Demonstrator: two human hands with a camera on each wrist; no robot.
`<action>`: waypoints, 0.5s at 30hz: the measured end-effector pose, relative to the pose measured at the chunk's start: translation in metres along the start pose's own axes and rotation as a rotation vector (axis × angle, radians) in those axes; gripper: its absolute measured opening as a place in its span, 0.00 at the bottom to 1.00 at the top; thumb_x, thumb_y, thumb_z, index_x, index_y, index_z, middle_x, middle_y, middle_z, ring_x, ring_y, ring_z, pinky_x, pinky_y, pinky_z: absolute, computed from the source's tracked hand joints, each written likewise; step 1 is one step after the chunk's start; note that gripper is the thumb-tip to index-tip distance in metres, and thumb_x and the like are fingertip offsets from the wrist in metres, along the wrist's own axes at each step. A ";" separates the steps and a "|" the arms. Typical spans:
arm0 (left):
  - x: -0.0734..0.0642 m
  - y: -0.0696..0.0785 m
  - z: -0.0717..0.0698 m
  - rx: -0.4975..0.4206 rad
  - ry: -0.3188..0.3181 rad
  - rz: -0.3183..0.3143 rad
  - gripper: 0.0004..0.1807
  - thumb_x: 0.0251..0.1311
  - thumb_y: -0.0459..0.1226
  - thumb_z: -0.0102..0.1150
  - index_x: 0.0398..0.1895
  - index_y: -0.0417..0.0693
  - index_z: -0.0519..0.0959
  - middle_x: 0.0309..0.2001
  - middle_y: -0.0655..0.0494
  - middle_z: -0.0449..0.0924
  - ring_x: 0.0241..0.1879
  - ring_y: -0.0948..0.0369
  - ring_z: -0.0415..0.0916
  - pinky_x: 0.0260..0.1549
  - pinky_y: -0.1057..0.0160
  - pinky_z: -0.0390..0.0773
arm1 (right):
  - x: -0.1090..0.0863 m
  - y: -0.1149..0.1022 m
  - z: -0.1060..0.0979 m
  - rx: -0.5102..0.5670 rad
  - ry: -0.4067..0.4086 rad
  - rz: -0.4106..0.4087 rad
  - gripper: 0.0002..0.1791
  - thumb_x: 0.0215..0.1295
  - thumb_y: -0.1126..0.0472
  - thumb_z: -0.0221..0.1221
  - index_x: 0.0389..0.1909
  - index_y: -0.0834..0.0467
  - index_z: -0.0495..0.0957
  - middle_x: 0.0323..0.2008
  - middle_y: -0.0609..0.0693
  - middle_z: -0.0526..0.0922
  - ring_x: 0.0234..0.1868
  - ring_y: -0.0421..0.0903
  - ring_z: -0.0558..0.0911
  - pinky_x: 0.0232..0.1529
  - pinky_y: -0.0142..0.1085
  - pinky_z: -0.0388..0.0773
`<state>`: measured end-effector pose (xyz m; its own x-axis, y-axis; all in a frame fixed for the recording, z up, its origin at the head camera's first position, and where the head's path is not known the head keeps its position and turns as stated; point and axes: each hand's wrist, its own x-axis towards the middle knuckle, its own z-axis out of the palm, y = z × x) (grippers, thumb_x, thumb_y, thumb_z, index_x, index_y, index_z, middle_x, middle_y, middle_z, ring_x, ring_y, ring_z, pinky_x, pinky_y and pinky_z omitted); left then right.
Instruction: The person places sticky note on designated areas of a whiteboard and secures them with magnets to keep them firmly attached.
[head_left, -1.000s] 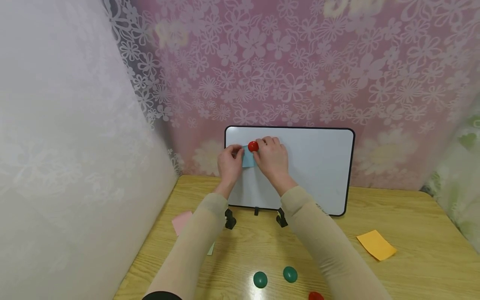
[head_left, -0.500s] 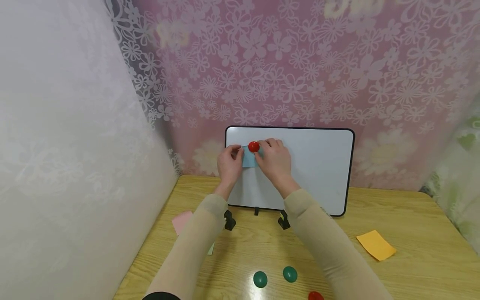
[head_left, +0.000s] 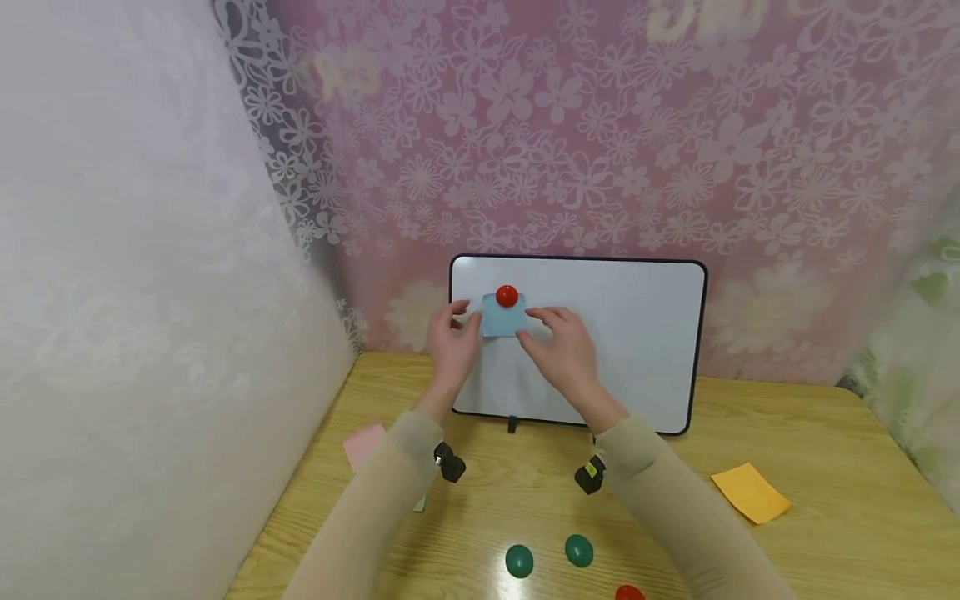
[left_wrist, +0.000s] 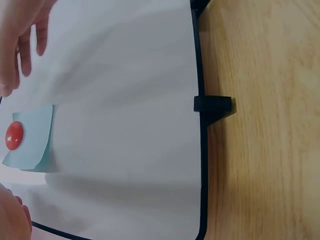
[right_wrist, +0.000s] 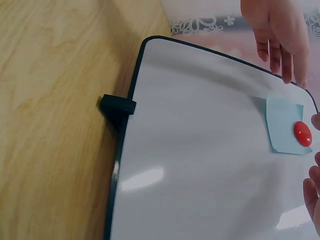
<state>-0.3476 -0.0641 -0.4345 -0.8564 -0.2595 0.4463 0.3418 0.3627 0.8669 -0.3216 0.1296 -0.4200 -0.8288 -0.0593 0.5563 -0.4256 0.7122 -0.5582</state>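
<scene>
Sleeves [head_left: 378, 500] lead to the left hand [head_left: 453, 346] and right hand [head_left: 566, 348], both released (a gap between thumb and forefinger), flanking the blue note [head_left: 504, 322] under a red magnet [head_left: 507, 296] near the upper-left corner of the whiteboard [head_left: 637, 333].

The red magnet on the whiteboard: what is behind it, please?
Behind the red magnet is the upper part of the light-blue note, with the whiteboard behind that. Hidden from view: the spot the magnet covers, and the whiteboard surface behind the note.

The left wrist view crops the left hand [left_wrist: 12, 216]; the head view cuts off the near red disc [head_left: 630, 593]; the left sleeve [head_left: 367, 510] mostly hides the green note [head_left: 420, 504].
</scene>
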 end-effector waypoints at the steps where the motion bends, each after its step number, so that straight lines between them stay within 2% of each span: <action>1: -0.003 -0.001 -0.002 -0.010 -0.008 0.013 0.16 0.74 0.41 0.67 0.60 0.45 0.84 0.54 0.50 0.81 0.46 0.51 0.75 0.44 0.57 0.75 | -0.004 0.002 0.000 0.017 -0.002 0.006 0.23 0.71 0.51 0.71 0.61 0.57 0.86 0.58 0.56 0.84 0.60 0.57 0.81 0.60 0.53 0.79; 7: -0.028 -0.009 -0.008 -0.067 -0.075 0.065 0.17 0.74 0.40 0.68 0.61 0.43 0.84 0.53 0.47 0.82 0.45 0.53 0.75 0.40 0.60 0.75 | -0.025 0.015 -0.002 0.089 -0.010 0.011 0.22 0.71 0.52 0.72 0.60 0.59 0.86 0.56 0.56 0.85 0.54 0.56 0.83 0.48 0.52 0.85; 15: -0.059 -0.015 -0.014 -0.074 -0.160 0.074 0.19 0.73 0.40 0.69 0.60 0.39 0.84 0.54 0.43 0.83 0.43 0.52 0.77 0.39 0.62 0.75 | -0.045 0.026 -0.011 0.136 -0.061 0.003 0.22 0.71 0.54 0.72 0.60 0.60 0.86 0.57 0.56 0.85 0.53 0.58 0.84 0.45 0.52 0.86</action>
<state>-0.2972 -0.0664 -0.4704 -0.8767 -0.0864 0.4732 0.4284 0.3073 0.8497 -0.2918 0.1584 -0.4527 -0.8490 -0.1027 0.5183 -0.4649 0.6111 -0.6406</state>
